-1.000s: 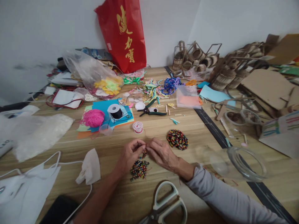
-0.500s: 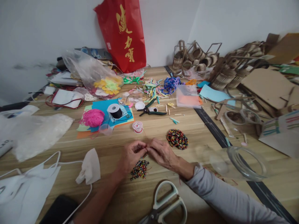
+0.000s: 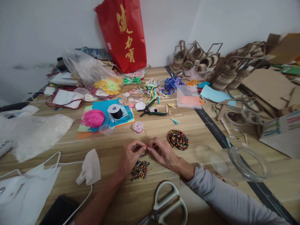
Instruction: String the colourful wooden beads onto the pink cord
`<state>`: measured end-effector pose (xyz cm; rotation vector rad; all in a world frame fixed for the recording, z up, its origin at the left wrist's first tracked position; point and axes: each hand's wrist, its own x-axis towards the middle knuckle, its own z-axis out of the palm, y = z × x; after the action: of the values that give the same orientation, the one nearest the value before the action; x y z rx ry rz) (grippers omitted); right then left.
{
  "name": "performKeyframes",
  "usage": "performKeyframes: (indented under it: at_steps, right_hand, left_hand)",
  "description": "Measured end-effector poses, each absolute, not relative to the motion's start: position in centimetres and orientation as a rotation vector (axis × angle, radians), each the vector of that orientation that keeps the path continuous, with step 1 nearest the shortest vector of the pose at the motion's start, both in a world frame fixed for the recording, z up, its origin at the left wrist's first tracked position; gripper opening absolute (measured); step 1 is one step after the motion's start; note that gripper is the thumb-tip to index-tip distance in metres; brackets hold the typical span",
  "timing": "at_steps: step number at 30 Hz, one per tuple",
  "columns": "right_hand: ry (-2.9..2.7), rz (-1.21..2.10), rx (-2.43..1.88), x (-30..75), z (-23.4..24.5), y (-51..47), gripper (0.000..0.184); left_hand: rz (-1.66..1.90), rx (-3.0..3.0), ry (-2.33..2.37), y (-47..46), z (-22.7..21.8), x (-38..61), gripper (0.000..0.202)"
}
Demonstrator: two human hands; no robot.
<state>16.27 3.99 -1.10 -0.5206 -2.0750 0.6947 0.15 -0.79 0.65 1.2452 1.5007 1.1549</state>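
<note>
My left hand and my right hand meet fingertip to fingertip above the table, both pinched closed. Between them runs a thin thread, largely hidden by the fingers. A short string of small beads hangs just under the left fingertips. Right below lies a pile of loose multicoloured beads. Beyond the hands stands a small spool with red thread, from which a fine line leads toward my fingers. A coiled heap of strung beads rests to the right of my right hand.
Scissors with pale handles lie near the front edge. Black-handled pliers, a black thread reel and pink yarn are farther back. Clear tubing is at right, a white cable at left.
Both hands stay in nearly the same place, with a small shift of the fingers. Slightly more of the beaded string shows beneath the left fingertips.
</note>
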Motion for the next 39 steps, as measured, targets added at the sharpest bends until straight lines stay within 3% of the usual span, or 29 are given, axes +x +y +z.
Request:
performKeyframes:
  at_steps: [12,39]
  right_hand:
    - [-2.150,0.632,-0.409,16.3,-0.8,4.1,0.016]
    - [-2.112,0.655,-0.455,16.4,-1.0,4.2,0.017]
  left_hand:
    - [1.199,1.167,1.477,-0.8,0.7,0.2,0.008]
    - [1.139,1.135,1.422,-0.5,0.2,-0.5,0.009]
